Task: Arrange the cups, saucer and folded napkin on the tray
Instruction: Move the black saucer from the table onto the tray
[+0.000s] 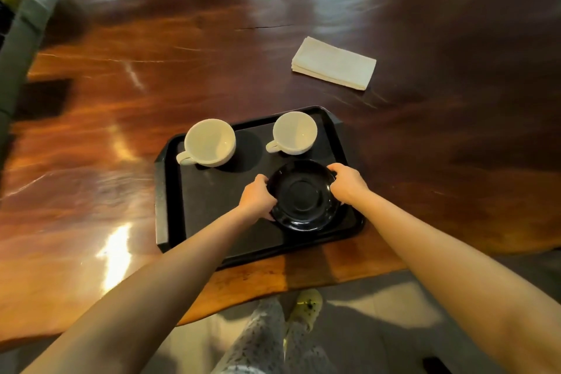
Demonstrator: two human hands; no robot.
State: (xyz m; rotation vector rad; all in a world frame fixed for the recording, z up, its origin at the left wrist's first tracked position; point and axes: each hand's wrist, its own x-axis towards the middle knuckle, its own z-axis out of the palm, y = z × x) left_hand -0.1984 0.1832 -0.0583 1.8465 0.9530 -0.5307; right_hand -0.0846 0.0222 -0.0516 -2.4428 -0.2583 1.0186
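A person's left hand (257,195) and right hand (346,181) clasp opposite rims of a glossy black round saucer (303,194) at the near right of a matte black plastic tray (212,200). Two white ceramic cups (209,143) (294,132) sit along the tray's far edge, while a folded white napkin (333,63) lies well apart on the polished wooden table (151,70).

Both bare forearms reach forward from the near edge, converging toward the middle. The left hand (257,195) is turned with its back to the left and its fingers curled inward to the right, closed around a grip at its right side. The right hand (346,181) mirrors it a little farther away, back up and to the right, fingers curled down and to the left in a clasp. The wrists are straight, the elbows out of view.
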